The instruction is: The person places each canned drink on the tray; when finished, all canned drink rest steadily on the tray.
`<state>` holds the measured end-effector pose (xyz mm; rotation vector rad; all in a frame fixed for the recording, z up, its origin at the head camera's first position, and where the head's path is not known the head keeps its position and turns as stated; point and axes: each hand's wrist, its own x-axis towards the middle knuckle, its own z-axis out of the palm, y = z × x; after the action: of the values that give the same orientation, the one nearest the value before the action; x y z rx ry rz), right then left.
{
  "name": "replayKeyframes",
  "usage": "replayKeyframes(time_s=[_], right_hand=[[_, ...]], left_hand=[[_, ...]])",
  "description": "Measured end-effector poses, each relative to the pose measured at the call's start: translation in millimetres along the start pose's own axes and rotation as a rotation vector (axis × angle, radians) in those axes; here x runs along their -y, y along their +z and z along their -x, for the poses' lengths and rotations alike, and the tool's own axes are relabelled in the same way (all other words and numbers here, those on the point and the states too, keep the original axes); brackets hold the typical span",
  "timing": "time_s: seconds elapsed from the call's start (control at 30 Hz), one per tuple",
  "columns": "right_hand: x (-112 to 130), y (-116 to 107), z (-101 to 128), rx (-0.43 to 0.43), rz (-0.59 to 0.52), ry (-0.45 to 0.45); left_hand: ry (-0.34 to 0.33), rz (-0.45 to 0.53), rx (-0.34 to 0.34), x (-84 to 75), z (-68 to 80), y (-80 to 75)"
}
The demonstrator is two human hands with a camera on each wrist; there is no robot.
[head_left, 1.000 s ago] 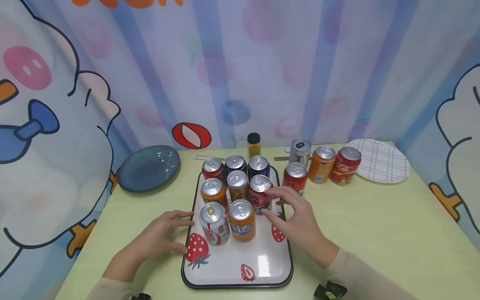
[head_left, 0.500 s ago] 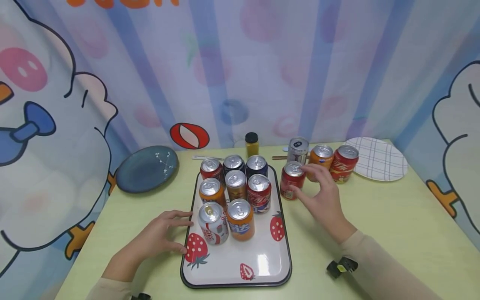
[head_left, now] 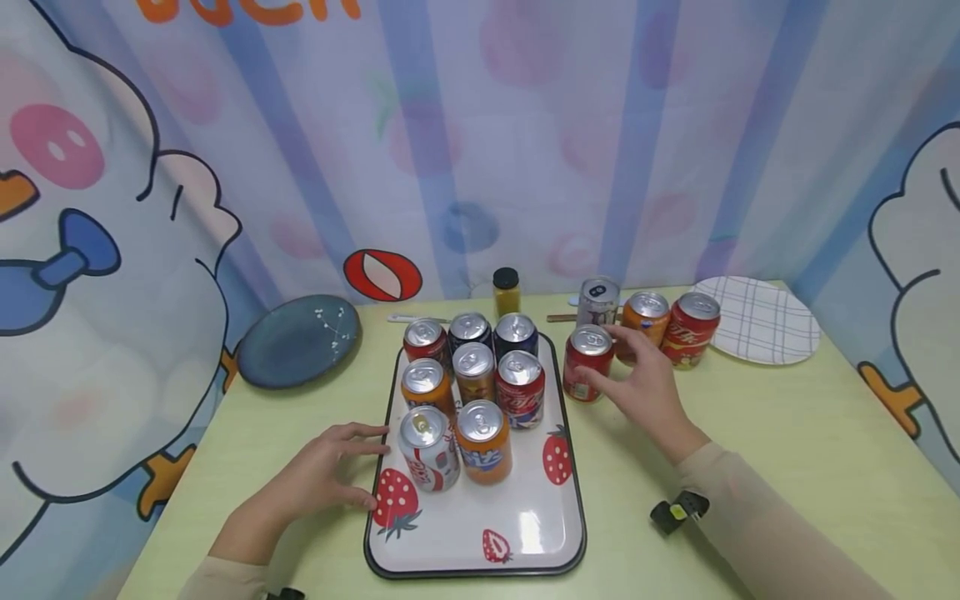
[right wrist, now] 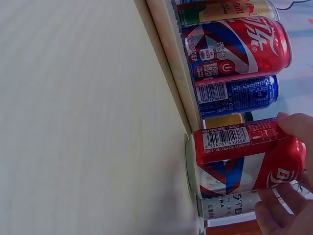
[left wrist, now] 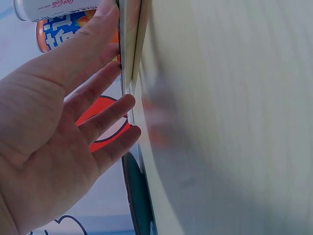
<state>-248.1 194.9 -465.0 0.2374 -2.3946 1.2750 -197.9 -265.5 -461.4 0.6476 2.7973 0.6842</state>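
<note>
Can in red [head_left: 588, 363], standing upright on the tabletop [head_left: 750, 433] just beside the right rim of the tray [head_left: 480, 550]: that is what my right hand [head_left: 645, 392] has its grip on. My thumb sits on the near side and my fingers [right wrist: 293, 125] curl round the far side near the top; the right wrist view shows the barcode and the fingertips pressed on the can's wall. The can rests on the tabletop, outside the tray.

Just behind it stands a silver can [head_left: 598, 302], and to the right of that an orange can [head_left: 645, 312] and another red can [head_left: 692, 328], all three upright in a row. Behind the red one lies a checked white plate [head_left: 765, 321].

My left hand [head_left: 322, 479] lies flat on the tabletop with relaxed, straight fingers [left wrist: 105, 120] touching the left rim of the tray; its grip is loose and holds nothing. On the tray, printed with strawberries, eight cans stand close together: three in the back row, three in the middle, and in front a white can [head_left: 427, 446] beside an orange and blue can [head_left: 482, 440].

Further off, a dark blue plate [head_left: 298, 339] leans near the left edge by the curtain [head_left: 480, 142], and a small jar with a black lid [head_left: 506, 290] stands at the back.
</note>
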Motion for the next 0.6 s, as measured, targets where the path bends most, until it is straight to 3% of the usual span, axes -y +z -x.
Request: replayKeyframes(time_s=[0.3, 0.6], right_hand=[[4.3, -4.6, 12.3, -0.021, 0.008, 0.048], [35.0, -18.6, 35.4, -0.018, 0.004, -0.031]], left_hand=[[-0.018, 0.003, 0.007, -1.7, -0.8, -0.7], [-0.006, 0.002, 0.004, 0.4, 0.2, 0.5]])
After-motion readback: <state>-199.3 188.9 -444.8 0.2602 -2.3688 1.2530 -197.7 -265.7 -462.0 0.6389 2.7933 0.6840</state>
